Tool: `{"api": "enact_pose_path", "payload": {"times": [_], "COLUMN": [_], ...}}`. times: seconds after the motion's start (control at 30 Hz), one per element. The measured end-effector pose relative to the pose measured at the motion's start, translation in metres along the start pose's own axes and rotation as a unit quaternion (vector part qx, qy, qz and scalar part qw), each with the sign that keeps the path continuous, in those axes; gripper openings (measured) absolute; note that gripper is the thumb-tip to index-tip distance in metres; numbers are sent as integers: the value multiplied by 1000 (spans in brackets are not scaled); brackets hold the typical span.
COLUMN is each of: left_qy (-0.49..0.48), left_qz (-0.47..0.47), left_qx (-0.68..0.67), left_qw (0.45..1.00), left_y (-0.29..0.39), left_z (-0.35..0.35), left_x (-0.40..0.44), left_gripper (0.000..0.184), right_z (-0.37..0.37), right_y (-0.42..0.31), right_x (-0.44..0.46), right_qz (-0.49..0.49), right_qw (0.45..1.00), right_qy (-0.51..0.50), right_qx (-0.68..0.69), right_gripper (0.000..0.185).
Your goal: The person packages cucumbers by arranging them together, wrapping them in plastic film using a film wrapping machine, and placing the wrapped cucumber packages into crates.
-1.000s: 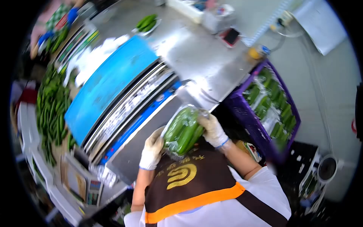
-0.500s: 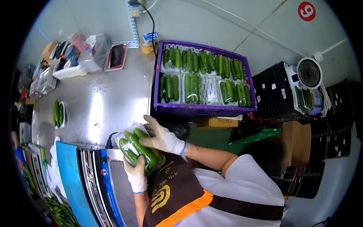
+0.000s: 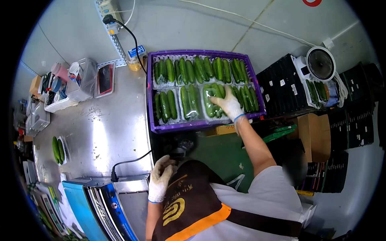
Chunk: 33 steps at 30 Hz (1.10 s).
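My gloved right hand [image 3: 229, 105] reaches over the purple crate [image 3: 177, 126], its fingers on a film-wrapped pack of cucumbers [image 3: 211, 101] in the front row. The pack lies in the gap between two neighbouring packs; part of it is hidden under the hand. Other wrapped packs of cucumbers [image 3: 189, 102] fill the crate in two rows on white padding. Beside my apron, near the wrapping machine [image 3: 134, 209], my gloved left hand [image 3: 161, 178] is raised with nothing in it, its fingers loosely bent and apart.
On the steel table [image 3: 96, 132] lies another tray of cucumbers [image 3: 59, 150]. Tubs of tools [image 3: 80, 86] and a red-framed device [image 3: 105, 79] stand at its back. A black cable [image 3: 134, 158] crosses the table edge. Black crates [image 3: 281, 86] and a cardboard box [image 3: 313, 136] are at right.
The wrapped cucumber pack went from both hands at the apron into the crate's front-row gap, carried by my right hand. My left hand let go and stayed near the machine. The view shifted.
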<state>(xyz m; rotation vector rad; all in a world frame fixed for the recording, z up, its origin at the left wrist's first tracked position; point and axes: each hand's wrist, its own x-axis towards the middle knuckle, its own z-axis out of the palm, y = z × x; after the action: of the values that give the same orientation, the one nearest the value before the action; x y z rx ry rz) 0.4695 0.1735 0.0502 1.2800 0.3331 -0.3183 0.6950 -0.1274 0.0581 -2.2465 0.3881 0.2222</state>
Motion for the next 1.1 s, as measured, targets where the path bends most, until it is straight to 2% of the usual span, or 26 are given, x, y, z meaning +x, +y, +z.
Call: {"api": "enact_pose_path", "payload": {"times": [0.1,0.2,0.23,0.5,0.63,0.67,0.7,0.77,0.8,0.83,0.9,1.1], "left_qy": [-22,-8,-2,4,5,14,21,29,30,33,39,25], "left_qz": [-53,-44,-46,-66,-67,-64,-61,-61,-65,-70,-81,-77], "left_qx": [3,13,14,-35,-40,-36,-33,-34,-35,-36,-35,-29], "left_qw": [998,999,999,997,997,997,997,997,997,996,995,996], "left_y": [6,-1,-1,-15,-11,-11,-12,-17,-21,-23,-24,-23], "left_z": [-2,-6,-7,-13,-10,-10,-10,-12,-16,-18,-18,-12], "left_x": [-2,-1,-1,-2,1,1,0,-2,-3,-4,-4,0], "left_gripper": [40,39,39,38,37,37,36,36,36,37,36,35], "right_z": [1,11,21,35,37,33,36,42,42,52,64,57], "right_y": [23,27,33,80,60,46,49,61,50,61,77,73], "right_x": [42,58,59,72,64,58,59,58,46,52,60,57], "right_qz": [3,37,28,-13,-21,17,-64,-225,-270,-296,-276,-254], "right_qw": [992,984,977,994,979,970,951,878,857,863,896,916], "right_qy": [30,-3,21,-18,13,-26,12,83,104,106,84,60], "right_qx": [-119,-174,-212,-111,-202,-242,-302,-415,-426,-395,-338,-306], "right_gripper": [111,113,113,110,94,81,78,72,64,62,60,58]}}
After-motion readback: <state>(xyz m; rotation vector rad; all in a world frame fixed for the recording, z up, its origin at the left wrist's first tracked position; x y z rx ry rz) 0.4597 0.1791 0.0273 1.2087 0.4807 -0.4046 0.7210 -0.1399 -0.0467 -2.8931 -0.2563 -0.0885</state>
